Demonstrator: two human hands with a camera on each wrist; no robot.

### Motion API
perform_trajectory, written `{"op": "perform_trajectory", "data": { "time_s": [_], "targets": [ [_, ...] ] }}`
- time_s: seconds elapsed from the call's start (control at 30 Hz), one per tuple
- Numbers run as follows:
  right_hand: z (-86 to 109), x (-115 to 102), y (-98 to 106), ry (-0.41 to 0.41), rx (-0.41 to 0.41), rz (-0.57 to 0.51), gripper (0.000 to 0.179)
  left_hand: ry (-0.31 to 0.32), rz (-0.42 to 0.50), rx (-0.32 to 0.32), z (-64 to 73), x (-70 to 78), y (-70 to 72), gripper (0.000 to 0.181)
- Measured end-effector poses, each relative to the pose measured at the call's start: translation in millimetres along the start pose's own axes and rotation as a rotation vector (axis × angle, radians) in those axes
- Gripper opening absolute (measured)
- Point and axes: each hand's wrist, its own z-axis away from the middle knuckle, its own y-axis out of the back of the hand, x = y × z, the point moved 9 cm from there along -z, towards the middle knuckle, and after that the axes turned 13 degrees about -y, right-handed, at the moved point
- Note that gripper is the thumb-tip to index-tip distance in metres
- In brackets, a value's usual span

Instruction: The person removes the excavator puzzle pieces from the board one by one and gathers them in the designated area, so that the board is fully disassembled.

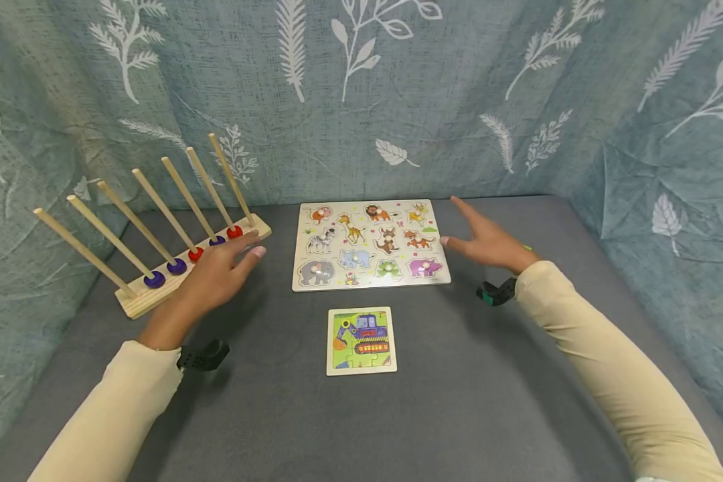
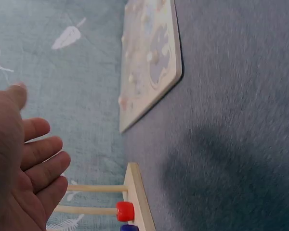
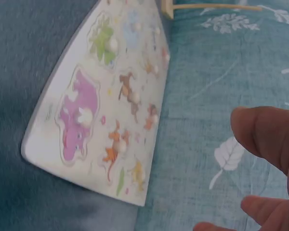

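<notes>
We see both hands held spread above the grey tabletop point(image 1: 434, 415). The left hand point(image 1: 215, 273) is near the wooden rack point(image 1: 137, 304) at the left, its thumb apart and its fingers slightly bent; we cannot tell whether it touches the rack. Red beads point(image 1: 235, 231) and blue beads point(image 1: 154, 280) sit low on some of the rack's upright pegs point(image 1: 163, 204). The right hand point(image 1: 493, 245) stands just beside the right edge of the animal puzzle point(image 1: 370, 235), thumb and fingers parted. That puzzle lies flat at the back, before the leafy cloth point(image 1: 434, 114), and nearer to us lies the square digger puzzle point(image 1: 361, 341)
</notes>
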Motion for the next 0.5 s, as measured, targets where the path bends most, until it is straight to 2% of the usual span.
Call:
{"op": "perform_trajectory", "data": {
  "time_s": [0.13, 0.2, 0.37, 0.5],
  "targets": [
    [2.2, -2.1, -4.9, 0.016, 0.015, -0.030, 0.077, -0.040, 0.015, 0.045, 6.2, 8.7, -2.8, 0.046],
    [2.9, -5.0, -8.1, 0.041, 0.019, -0.020, 0.070, -0.067, 0.023, 0.047, 8.8, 13.3, -6.3, 0.041],
    [3.3, -10.1, -18.5, 0.081, -0.010, 0.034, 0.052, -0.139, 0.004, 0.017, 12.2, 26.7, -18.9, 0.035],
    [1.9, -10.7, -25.3, 0.085, -0.023, 0.040, 0.045, -0.192, -0.020, -0.009, 12.8, 40.4, -30.6, 0.031]
  ]
}}
